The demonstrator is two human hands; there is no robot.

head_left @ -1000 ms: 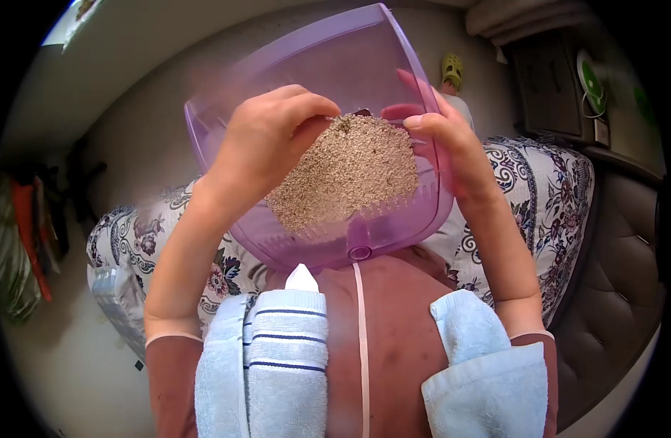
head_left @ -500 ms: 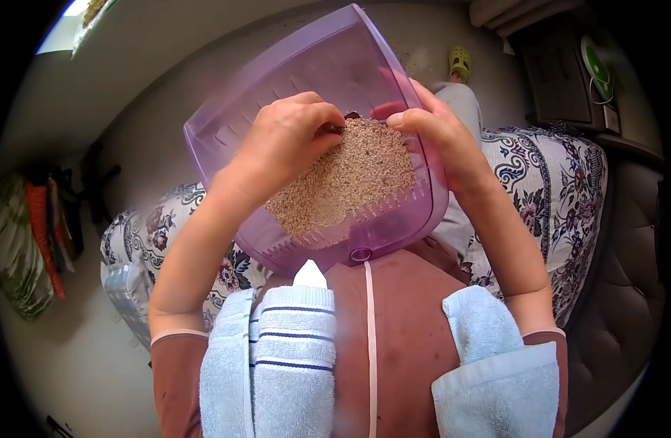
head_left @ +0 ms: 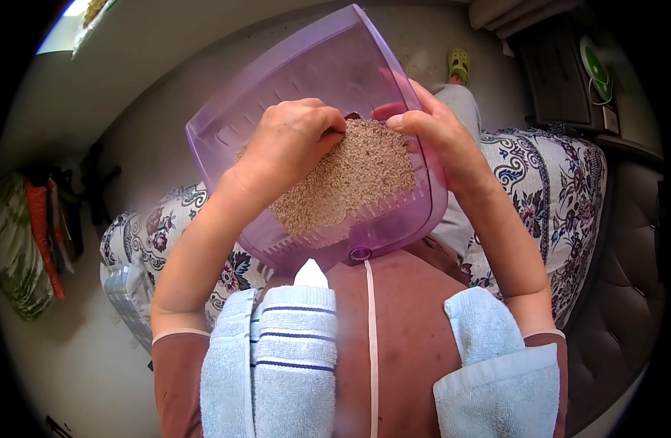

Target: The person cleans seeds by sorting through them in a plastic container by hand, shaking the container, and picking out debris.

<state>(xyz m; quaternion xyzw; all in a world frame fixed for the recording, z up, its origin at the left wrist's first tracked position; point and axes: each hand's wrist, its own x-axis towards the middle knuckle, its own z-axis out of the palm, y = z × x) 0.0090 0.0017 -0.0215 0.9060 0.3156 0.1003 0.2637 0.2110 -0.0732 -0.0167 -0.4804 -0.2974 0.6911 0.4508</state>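
A see-through purple plastic tray with slotted ridges is tilted in front of my chest. A heap of small tan grains lies in it. My right hand grips the tray's right side, thumb over the rim and fingers behind the wall. Over the upper part of the grains is my left hand, its fingers pinched together. What they hold, if anything, is hidden. A small dark reddish bit shows at the heap's top edge, beside the left fingertips.
Beneath me is a seat with a flowered cover. A light blue towel hangs over my front. A green clog is on a foot on the floor. Dark furniture stands at the right, and bags at the left.
My left hand has shifted very slightly, still pinched over the grains. The tray has barely moved, and my right hand keeps its hold.
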